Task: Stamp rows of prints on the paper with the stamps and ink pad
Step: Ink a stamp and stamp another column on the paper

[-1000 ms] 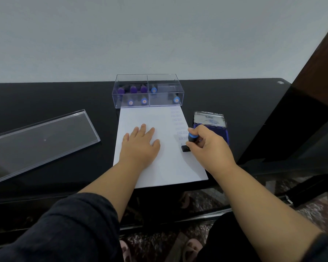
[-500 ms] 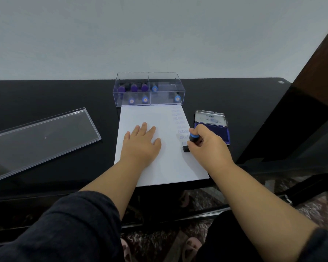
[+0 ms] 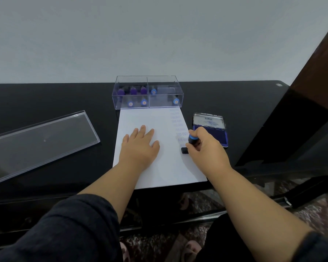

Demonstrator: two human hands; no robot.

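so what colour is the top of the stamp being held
Blue, above a black body; the head view shows the stamp.

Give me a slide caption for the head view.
Left hand steadies paper; right hand presses stamp.

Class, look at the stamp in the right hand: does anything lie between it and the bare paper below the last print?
Nothing visible does. The right hand holds the stamp on the paper; the left hand lies well aside.
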